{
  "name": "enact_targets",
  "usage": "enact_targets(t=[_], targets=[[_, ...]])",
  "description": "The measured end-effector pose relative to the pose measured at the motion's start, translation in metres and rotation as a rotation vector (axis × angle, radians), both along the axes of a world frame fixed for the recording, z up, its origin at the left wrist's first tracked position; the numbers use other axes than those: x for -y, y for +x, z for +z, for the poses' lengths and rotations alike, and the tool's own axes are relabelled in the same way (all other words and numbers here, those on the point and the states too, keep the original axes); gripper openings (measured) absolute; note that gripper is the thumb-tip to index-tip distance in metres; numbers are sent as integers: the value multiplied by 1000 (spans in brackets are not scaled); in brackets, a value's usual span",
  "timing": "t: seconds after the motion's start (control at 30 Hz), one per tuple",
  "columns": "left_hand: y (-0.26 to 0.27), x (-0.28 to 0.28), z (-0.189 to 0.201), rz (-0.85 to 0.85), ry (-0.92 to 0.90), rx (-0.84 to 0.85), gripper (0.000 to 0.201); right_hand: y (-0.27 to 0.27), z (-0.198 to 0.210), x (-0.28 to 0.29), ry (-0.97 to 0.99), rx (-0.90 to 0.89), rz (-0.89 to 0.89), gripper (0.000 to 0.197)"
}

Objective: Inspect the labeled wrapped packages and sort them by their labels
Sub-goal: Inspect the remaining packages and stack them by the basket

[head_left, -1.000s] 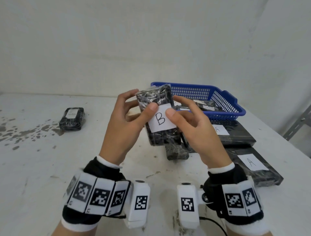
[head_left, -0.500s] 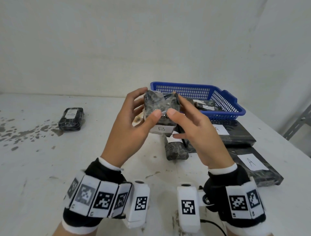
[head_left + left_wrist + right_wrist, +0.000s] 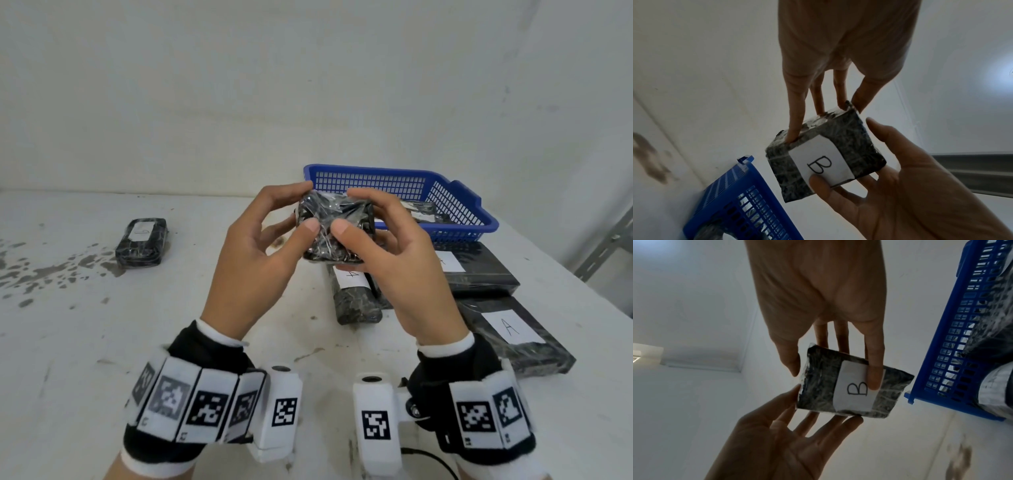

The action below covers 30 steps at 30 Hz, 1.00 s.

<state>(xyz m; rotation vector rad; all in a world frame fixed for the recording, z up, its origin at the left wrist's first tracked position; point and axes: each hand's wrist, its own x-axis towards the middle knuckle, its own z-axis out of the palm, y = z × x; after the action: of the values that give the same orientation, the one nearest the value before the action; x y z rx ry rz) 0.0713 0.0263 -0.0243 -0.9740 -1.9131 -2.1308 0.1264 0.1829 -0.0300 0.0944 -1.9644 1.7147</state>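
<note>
Both hands hold one small black wrapped package (image 3: 334, 236) in the air in front of the blue basket (image 3: 455, 209). My left hand (image 3: 306, 207) pinches its left side between thumb and fingers. My right hand (image 3: 349, 210) pinches its right side. In the head view the package shows only its plain crinkled side. Its white label marked B (image 3: 820, 164) faces down toward the wrists and also shows in the right wrist view as label B (image 3: 855, 391), where one right finger (image 3: 874, 378) lies partly across it.
The basket holds more wrapped packages. One small labelled package (image 3: 142, 241) lies alone at the table's left. Below and right of my hands lie a small package labelled A (image 3: 356, 294) and two flat black ones labelled A (image 3: 479, 270) (image 3: 513, 339). Dark stains mark the left tabletop.
The package has tipped over from upright, so its B label, which faced the head camera, now points downward. Both hands kept their hold and rose slightly.
</note>
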Motion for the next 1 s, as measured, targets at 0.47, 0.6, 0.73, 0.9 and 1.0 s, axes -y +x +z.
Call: enact_targets(t=[0.47,0.6,0.73,0.9,1.0], targets=[[1,3,1,-35,44,92,18,-4,-1,1,54,-37,6,36],[2,4,4,-32,23,155,31,0,0,-1,69,-118,63,32],[-1,7,3,-31,48,188,34,0,0,0,89,-51,86,30],[-3,3,-1,-12,-28,240,60,-1,0,0,77,-51,57,57],[-3,4,1,-32,13,249,52,2,2,1,39,72,25,78]])
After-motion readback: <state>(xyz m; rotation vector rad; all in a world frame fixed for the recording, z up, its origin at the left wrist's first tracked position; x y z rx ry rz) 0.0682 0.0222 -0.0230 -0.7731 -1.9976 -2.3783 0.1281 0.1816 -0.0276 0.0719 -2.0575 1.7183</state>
